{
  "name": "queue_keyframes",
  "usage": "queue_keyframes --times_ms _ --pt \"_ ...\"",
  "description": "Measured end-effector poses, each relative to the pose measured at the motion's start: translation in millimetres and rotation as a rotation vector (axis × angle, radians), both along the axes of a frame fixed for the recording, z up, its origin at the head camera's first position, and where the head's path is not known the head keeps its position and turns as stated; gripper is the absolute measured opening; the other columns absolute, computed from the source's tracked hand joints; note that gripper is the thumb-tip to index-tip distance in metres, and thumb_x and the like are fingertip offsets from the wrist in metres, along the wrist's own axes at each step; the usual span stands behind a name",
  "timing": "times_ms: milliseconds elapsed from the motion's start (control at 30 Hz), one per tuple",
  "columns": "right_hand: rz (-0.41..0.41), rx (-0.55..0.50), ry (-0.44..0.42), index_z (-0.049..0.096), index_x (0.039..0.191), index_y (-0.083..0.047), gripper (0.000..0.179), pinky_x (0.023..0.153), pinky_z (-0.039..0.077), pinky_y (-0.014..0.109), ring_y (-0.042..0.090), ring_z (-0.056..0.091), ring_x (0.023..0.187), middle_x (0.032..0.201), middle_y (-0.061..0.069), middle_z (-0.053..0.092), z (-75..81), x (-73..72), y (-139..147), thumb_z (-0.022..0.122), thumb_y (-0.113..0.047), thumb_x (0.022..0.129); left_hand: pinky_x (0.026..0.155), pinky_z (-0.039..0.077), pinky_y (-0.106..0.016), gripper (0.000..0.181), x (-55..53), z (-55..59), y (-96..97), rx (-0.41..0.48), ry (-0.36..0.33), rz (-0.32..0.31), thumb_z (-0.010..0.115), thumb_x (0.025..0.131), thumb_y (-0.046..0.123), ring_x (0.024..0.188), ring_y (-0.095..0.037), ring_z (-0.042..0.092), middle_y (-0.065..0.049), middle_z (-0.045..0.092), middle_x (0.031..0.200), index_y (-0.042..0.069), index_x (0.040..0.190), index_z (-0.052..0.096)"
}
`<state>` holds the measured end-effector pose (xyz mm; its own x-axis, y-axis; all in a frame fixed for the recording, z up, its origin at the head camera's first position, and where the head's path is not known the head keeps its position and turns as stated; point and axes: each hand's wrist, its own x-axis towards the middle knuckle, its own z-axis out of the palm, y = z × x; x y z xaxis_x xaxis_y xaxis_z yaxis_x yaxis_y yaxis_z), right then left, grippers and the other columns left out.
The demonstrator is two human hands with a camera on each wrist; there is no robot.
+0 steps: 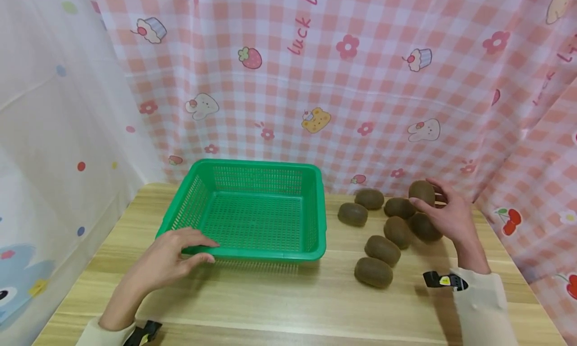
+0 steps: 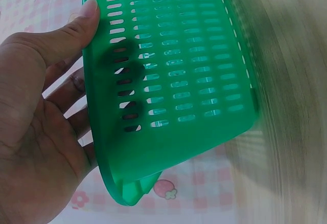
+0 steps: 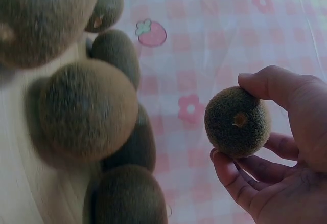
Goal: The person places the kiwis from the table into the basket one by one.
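Observation:
My right hand (image 1: pixel 451 213) pinches a brown fuzzy kiwi (image 1: pixel 421 193) between thumb and fingers at the far right of the table. In the right wrist view that kiwi (image 3: pixel 237 122) is held apart from the others, its stem end showing. My left hand (image 1: pixel 173 253) grips the near left rim of a green plastic basket (image 1: pixel 270 254), thumb outside and fingers over the edge. The left wrist view shows the thumb (image 2: pixel 76 27) against the slotted basket wall (image 2: pixel 173 75). Nothing lies inside the basket.
Several more kiwis lie right of the basket, among them one at the near end (image 1: pixel 373 272) and one by the curtain (image 1: pixel 369 199). A checked curtain (image 1: pixel 288 85) hangs behind the wooden table (image 1: pixel 279 306). Another curtain (image 1: pixel 67 135) borders the left side.

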<state>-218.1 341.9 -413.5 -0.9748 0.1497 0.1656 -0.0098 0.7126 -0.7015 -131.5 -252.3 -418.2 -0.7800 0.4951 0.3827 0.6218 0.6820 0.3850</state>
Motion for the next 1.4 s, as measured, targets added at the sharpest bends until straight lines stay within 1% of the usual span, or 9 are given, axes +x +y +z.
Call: queue_keyframes --times_ms 167,367,600,767,900,967,1133,1233,1400 --pt "0.041 0.006 0.02 0.045 0.155 -0.016 0.077 0.072 0.042 0.007 0.047 0.059 0.124 0.145 0.028 0.056 5.1 2.5 -11 0.076 -0.047 0.092 0.072 0.057 -0.025 0.026 -0.9 -0.6 1.3 0.007 0.005 -0.009 0.086 0.082 0.023 0.093 -0.007 0.069 0.018 0.075 0.1 0.032 0.105 0.079" --pt "0.089 -0.004 0.042 0.046 0.154 -0.012 0.075 0.073 0.042 0.005 0.049 0.061 0.12 0.142 0.03 0.057 7.1 4.9 -24 0.077 -0.042 0.093 0.073 0.057 -0.026 0.027 -2.2 -1.5 3.1 0.004 0.021 -0.021 0.086 0.082 0.023 0.094 -0.007 0.07 0.018 0.075 0.101 0.032 0.106 0.079" --pt "0.124 0.004 0.049 0.049 0.152 -0.013 0.072 0.076 0.043 0.006 0.043 0.066 0.116 0.136 0.026 0.063 1.6 9.3 -35 0.077 -0.041 0.092 0.069 0.057 -0.019 0.026 1.7 -4.3 4.0 0.025 -0.029 -0.012 0.087 0.082 0.023 0.094 -0.004 0.068 0.019 0.073 0.101 0.031 0.105 0.078" --pt "0.165 -0.008 0.057 0.05 0.152 -0.014 0.071 0.079 0.047 0.01 0.042 0.067 0.115 0.136 0.025 0.063 0.1 11.9 -44 0.077 -0.04 0.092 0.071 0.056 -0.02 0.028 4.6 -5.7 4.3 0.019 0.004 -0.005 0.088 0.081 0.022 0.093 -0.003 0.067 0.021 0.073 0.1 0.032 0.105 0.079" --pt "0.197 -0.026 0.061 0.049 0.152 -0.015 0.069 0.082 0.05 0.014 0.041 0.067 0.115 0.137 0.023 0.062 0.4 12.1 -52 0.077 -0.037 0.093 0.075 0.054 -0.024 0.03 7.4 -4.6 1.8 0.002 0.031 0.013 0.089 0.079 0.023 0.091 0.001 0.065 0.026 0.071 0.099 0.036 0.104 0.078" --pt "0.212 -0.039 0.06 0.049 0.153 -0.016 0.069 0.082 0.051 0.014 0.04 0.068 0.114 0.137 0.023 0.062 0.8 12.1 -57 0.077 -0.036 0.093 0.076 0.053 -0.027 0.032 8.4 -3.3 0.0 -0.008 0.043 0.024 0.089 0.079 0.023 0.091 0.003 0.064 0.028 0.07 0.099 0.038 0.105 0.077" --pt "0.225 -0.058 0.052 0.049 0.153 -0.019 0.068 0.079 0.051 0.014 0.04 0.069 0.112 0.137 0.022 0.063 3.4 12.0 -65 0.078 -0.035 0.093 0.076 0.053 -0.027 0.032 6.6 -0.2 -1.1 -0.013 0.048 0.019 0.089 0.078 0.022 0.09 0.003 0.064 0.029 0.069 0.098 0.038 0.104 0.077" --pt "0.236 -0.056 0.041 0.049 0.153 -0.019 0.068 0.083 0.055 0.021 0.04 0.068 0.113 0.137 0.021 0.063 5.2 12.2 -69 0.077 -0.036 0.094 0.076 0.053 -0.026 0.031 3.9 -0.2 0.1 -0.011 0.05 0.008 0.089 0.079 0.023 0.09 0.003 0.064 0.028 0.07 0.098 0.036 0.104 0.078" --pt "0.273 -0.034 0.021 0.047 0.154 -0.017 0.07 0.09 0.059 0.047 0.04 0.067 0.116 0.141 0.019 0.06 5.3 12.6 -76 0.075 -0.041 0.094 0.075 0.053 -0.025 0.031 0.3 -1.9 1.9 -0.006 0.06 0.0 0.089 0.078 0.022 0.088 0.004 0.063 0.027 0.07 0.097 0.035 0.104 0.078"
